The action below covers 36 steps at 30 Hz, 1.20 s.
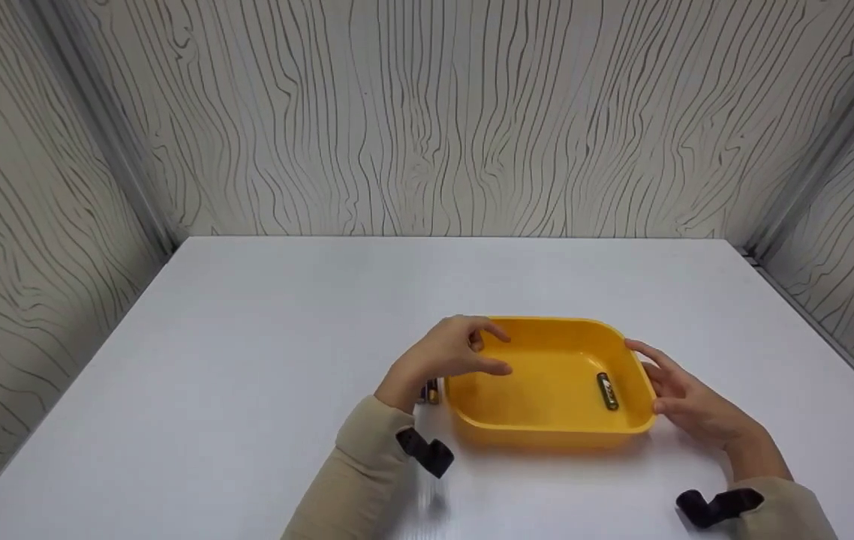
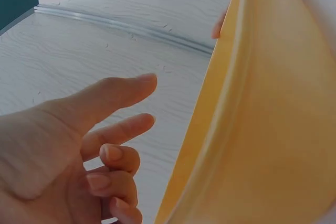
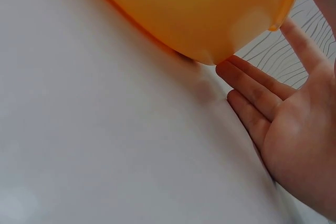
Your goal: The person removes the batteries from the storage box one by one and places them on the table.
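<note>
A yellow plastic basin (image 1: 539, 429) stands on the white table, with one dark green battery (image 1: 607, 391) lying in its right part. Over the basin's left rim hovers my left hand (image 1: 453, 349), thumb and index finger spread apart with nothing between them; its other fingers are bent. At the basin's right end, my right hand (image 1: 690, 401) touches the outer wall and rim with extended fingers and thumb. More batteries (image 1: 433, 391) lie on the table just left of the basin, partly hidden by my left wrist. In the left wrist view the basin's side (image 2: 278, 108) appears close beside the hand.
The white tabletop (image 1: 247, 352) extends around the basin. Wood-grain patterned panels (image 1: 412, 120) rise behind it and at both sides. A black wrist mount (image 1: 425, 451) is on the left sleeve and another black mount (image 1: 720, 507) on the right.
</note>
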Available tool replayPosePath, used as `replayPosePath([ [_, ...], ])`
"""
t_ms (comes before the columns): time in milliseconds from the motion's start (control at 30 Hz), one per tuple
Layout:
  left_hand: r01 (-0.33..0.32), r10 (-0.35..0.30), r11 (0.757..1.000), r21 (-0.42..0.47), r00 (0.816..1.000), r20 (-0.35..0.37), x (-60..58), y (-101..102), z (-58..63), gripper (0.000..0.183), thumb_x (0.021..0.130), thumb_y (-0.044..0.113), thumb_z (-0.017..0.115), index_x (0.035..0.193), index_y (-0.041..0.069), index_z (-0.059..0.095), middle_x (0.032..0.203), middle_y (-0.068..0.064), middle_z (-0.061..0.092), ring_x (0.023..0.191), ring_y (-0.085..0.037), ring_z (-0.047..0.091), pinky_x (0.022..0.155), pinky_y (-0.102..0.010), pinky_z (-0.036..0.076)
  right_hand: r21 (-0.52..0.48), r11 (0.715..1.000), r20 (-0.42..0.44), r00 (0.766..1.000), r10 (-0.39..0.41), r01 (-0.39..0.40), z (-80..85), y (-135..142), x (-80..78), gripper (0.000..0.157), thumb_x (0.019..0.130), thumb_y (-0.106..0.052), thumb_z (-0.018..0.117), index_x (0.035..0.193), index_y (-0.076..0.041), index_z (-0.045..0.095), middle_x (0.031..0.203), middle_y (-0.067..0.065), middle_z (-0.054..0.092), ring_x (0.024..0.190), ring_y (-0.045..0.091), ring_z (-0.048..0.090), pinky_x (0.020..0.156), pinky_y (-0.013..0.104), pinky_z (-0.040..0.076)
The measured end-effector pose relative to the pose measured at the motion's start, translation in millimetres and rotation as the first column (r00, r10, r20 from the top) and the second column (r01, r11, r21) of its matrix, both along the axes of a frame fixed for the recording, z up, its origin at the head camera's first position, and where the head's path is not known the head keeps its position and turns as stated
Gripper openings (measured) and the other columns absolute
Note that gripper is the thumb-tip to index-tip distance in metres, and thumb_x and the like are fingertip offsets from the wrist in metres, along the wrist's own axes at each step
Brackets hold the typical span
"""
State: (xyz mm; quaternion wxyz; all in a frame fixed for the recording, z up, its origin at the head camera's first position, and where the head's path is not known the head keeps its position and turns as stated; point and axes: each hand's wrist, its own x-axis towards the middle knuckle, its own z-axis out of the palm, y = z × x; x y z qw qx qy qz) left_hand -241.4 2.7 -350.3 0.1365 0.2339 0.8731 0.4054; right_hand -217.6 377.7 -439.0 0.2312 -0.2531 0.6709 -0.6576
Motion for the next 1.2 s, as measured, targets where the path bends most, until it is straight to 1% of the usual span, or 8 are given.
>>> replayPosePath([
  [233,0.003,-0.003,1.0,0.015,0.999,0.033,-1.2,37.5,-4.1,0.039,0.079,0.028,0.08,0.114,0.017,0.07,0.077,0.005,0.043,0.071,-0.008,0.04,0.059,-0.018,0.031,0.029,1.0,-0.002,1.0,-0.012,0.012,1.7,-0.3,0.6,0.076,0.097,-0.012,0.054,0.154,-0.027,0.006,0.148,-0.019,0.04,0.13,0.001,0.05,0.106,0.012,0.038],
  [300,0.004,-0.005,1.0,0.016,0.999,0.041,-1.5,47.5,-6.2,0.039,0.079,0.028,0.08,0.115,0.017,0.069,0.081,0.004,0.047,0.074,-0.008,0.041,0.061,-0.018,0.032,0.03,0.999,-0.004,1.0,-0.011,0.011,2.2,-0.6,0.8,0.077,0.097,-0.011,0.054,0.154,-0.026,0.006,0.148,-0.018,0.04,0.13,0.001,0.05,0.106,0.012,0.038],
  [400,0.001,-0.001,1.0,0.009,0.999,0.042,-2.5,62.5,-8.8,0.039,0.078,0.028,0.08,0.114,0.017,0.07,0.093,-0.001,0.058,0.078,-0.007,0.043,0.064,-0.017,0.034,0.04,0.999,-0.001,1.0,-0.019,0.02,3.0,-1.0,0.9,0.077,0.097,-0.012,0.055,0.154,-0.027,0.006,0.147,-0.019,0.04,0.129,0.001,0.05,0.105,0.013,0.039],
  [533,-0.027,0.028,0.999,-0.025,0.998,0.049,-4.3,82.1,-11.1,0.039,0.077,0.03,0.081,0.112,0.018,0.07,0.113,-0.005,0.065,0.083,-0.008,0.045,0.07,-0.018,0.038,0.04,0.999,0.001,1.0,-0.013,0.013,3.0,-1.2,1.0,0.077,0.097,-0.012,0.055,0.155,-0.027,0.005,0.147,-0.018,0.04,0.128,0.002,0.051,0.105,0.014,0.04],
  [733,-0.098,0.105,0.989,-0.108,0.993,0.058,-5.8,109.1,-12.6,0.037,0.075,0.03,0.082,0.109,0.019,0.071,0.124,0.003,0.065,0.095,-0.008,0.052,0.091,-0.02,0.046,0.033,0.999,0.003,1.0,-0.01,0.01,2.4,-0.3,1.2,0.077,0.097,-0.012,0.054,0.154,-0.026,0.005,0.147,-0.017,0.041,0.128,0.002,0.051,0.105,0.015,0.041],
  [833,-0.131,0.142,0.979,-0.158,0.988,0.059,-5.7,122.0,-13.4,0.036,0.074,0.03,0.084,0.106,0.022,0.072,0.124,0.007,0.066,0.099,-0.008,0.054,0.097,-0.022,0.046,0.054,0.998,-0.004,1.0,-0.025,0.025,2.5,0.0,1.1,0.077,0.097,-0.014,0.056,0.154,-0.027,0.006,0.145,-0.018,0.042,0.128,0.001,0.051,0.104,0.015,0.041],
  [1033,-0.188,0.213,0.944,-0.27,0.975,0.065,-2.5,145.4,-15.7,0.038,0.071,0.031,0.086,0.106,0.025,0.073,0.108,0.012,0.069,0.089,-0.007,0.051,0.091,-0.024,0.042,0.059,0.998,-0.023,1.0,-0.014,0.015,1.8,-0.3,0.3,0.077,0.097,-0.017,0.056,0.154,-0.025,0.005,0.145,-0.017,0.043,0.129,0.002,0.05,0.105,0.014,0.04],
  [1200,-0.218,0.254,0.924,-0.315,0.964,0.076,1.1,160.7,-19.2,0.037,0.07,0.03,0.086,0.104,0.024,0.073,0.099,0.011,0.07,0.083,-0.009,0.049,0.088,-0.026,0.039,0.061,0.998,-0.026,1.0,-0.012,0.014,1.1,0.8,0.5,0.078,0.097,-0.019,0.056,0.155,-0.025,0.004,0.145,-0.02,0.042,0.13,0.0,0.049,0.104,0.014,0.041],
])
